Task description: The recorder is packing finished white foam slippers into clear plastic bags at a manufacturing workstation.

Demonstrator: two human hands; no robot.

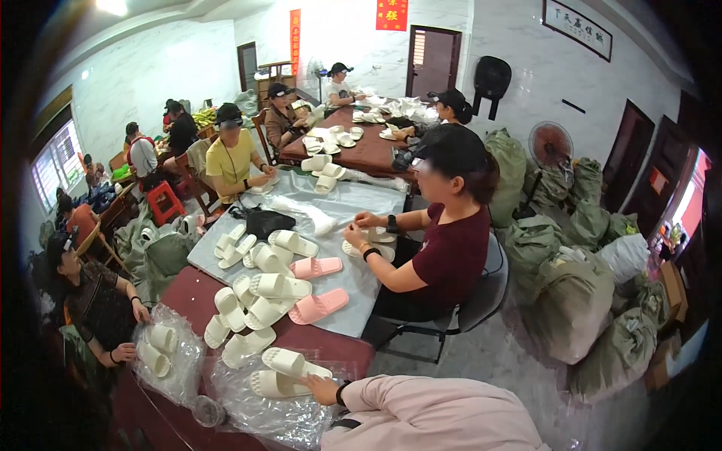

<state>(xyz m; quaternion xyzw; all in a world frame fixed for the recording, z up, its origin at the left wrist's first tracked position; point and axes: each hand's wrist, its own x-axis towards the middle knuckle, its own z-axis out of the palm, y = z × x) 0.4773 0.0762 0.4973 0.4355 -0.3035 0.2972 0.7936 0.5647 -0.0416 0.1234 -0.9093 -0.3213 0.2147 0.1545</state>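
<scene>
My right hand, in a pale pink sleeve, reaches in from the lower right. Its fingers close on the heel end of a cream slipper; the fingertips are partly hidden. Against that slipper, on its far side, lies a matching slipper. Beneath the pair is a crumpled clear plastic bag. My left hand does not show. Just beyond are more loose cream slippers and two pink slippers.
Across the dark red table, a co-worker's hands touch a bagged slipper pair. A clear round container stands near the front. A seated co-worker handles slippers at right. Large stuffed sacks line the right side.
</scene>
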